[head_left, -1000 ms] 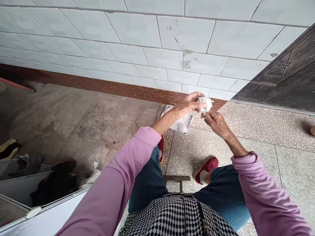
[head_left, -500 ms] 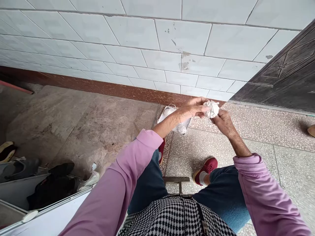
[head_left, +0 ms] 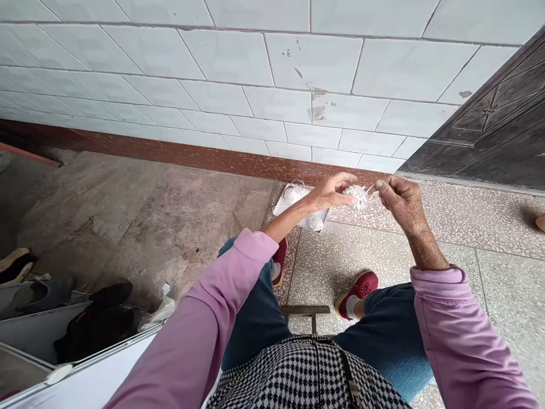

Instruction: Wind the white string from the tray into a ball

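head view: the left hand (head_left: pixel 334 192) grips the white bundle (head_left: pixel 357 197) between thumb and fingers, while the right hand (head_left: pixel 400 201), set just apart, pinches a thin strand (head_left: pixel 370 189) leading to the bundle's right edge. below the left wrist, the white tray (head_left: pixel 281 208) sits on the speckled floor (head_left: pixel 323 261), a white ball (head_left: pixel 292 195) near its rear edge and a second ball (head_left: pixel 315 222) at its front right corner. floor room extends rightward from the tray, bounded behind by the brown baseboard (head_left: pixel 204 159) and dark door (head_left: pixel 472 142).
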`<action>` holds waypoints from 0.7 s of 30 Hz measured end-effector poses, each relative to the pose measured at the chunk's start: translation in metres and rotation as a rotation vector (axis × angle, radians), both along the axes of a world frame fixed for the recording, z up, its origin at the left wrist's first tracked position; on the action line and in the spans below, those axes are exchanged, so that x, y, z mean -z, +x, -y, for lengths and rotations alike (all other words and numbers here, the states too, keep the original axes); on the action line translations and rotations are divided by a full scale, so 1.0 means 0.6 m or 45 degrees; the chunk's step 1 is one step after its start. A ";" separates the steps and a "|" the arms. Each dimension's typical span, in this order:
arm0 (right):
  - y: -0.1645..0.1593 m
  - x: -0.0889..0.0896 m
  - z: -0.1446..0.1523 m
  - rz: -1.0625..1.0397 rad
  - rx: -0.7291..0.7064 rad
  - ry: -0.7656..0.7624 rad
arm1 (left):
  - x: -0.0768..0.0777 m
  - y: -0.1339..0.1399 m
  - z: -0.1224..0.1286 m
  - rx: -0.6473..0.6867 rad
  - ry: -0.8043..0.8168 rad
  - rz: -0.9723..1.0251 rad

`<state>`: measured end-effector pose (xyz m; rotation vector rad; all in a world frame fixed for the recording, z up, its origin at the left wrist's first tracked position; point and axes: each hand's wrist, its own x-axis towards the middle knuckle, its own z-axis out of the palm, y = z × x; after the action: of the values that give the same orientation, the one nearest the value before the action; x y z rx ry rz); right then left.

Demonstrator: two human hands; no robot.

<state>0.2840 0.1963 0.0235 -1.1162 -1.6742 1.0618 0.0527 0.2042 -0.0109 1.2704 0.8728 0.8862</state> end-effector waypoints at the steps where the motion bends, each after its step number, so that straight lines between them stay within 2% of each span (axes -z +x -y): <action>1: 0.003 0.008 -0.006 0.006 0.024 0.018 | -0.001 0.002 0.004 0.081 -0.024 0.022; 3: 0.004 0.024 -0.013 -0.005 0.018 0.002 | -0.004 0.007 0.009 0.171 -0.085 0.101; 4: 0.001 0.032 -0.014 -0.010 -0.021 -0.033 | -0.005 0.009 0.010 0.164 -0.117 0.158; 8: -0.027 0.044 0.003 0.108 -0.334 -0.173 | -0.006 0.010 0.003 -0.117 -0.175 0.337; 10: -0.040 0.037 0.016 0.173 -0.476 -0.193 | -0.005 0.006 -0.003 -0.272 -0.143 0.255; 12: -0.045 0.025 0.026 0.142 -0.508 -0.191 | -0.003 0.000 -0.008 -0.372 -0.061 0.097; 14: -0.040 0.012 0.027 0.051 -0.402 -0.174 | -0.003 -0.005 -0.008 -0.327 0.001 -0.024; 16: -0.030 0.006 0.020 -0.027 -0.246 -0.151 | -0.005 -0.007 -0.004 -0.157 -0.021 -0.030; 18: -0.018 0.010 0.010 -0.073 -0.115 -0.133 | -0.009 -0.006 0.002 0.024 -0.111 0.039; 21: -0.011 0.030 -0.004 -0.056 -0.059 -0.135 | -0.014 -0.002 0.010 0.111 -0.251 0.197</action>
<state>0.2776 0.1985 0.0052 -1.1180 -1.6316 1.2083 0.0516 0.1983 -0.0022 1.0471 0.7569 0.7972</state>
